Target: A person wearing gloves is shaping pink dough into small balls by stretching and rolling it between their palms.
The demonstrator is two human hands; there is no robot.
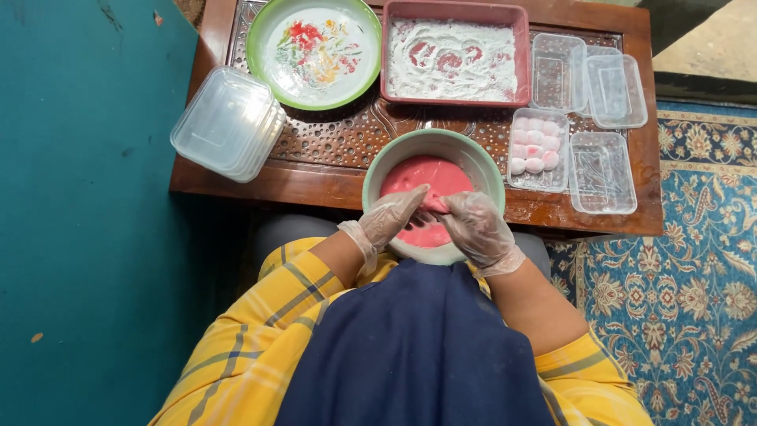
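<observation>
The grip of both gloved hands closes on one small piece of pink dough [436, 205], pinched between the fingertips of the left hand [389, 218] and the right hand [479, 229] where they meet over a green bowl [377, 170]. Most of that piece is covered by the fingers, so its shape is hard to make out; it seems to stretch roughly left to right, from one hand's fingertips to the other's. It sits at the very tips of the fingers, not in either palm, and just above the pink dough mass [430, 177] that fills the bowl. The hands hide the lower middle of the mass and the bowl's near rim. The bowl stands at the near edge of a carved wooden bench [331, 150]. Farther back on the bench are a flowered plate [314, 51] with a green rim and a pink tray [453, 51] dusted with white flour. To the right, a clear container [538, 150] holds small pale balls, with empty clear containers [587, 83] beside it, and a stack of clear lids [227, 122] overhangs the bench's left edge.
</observation>
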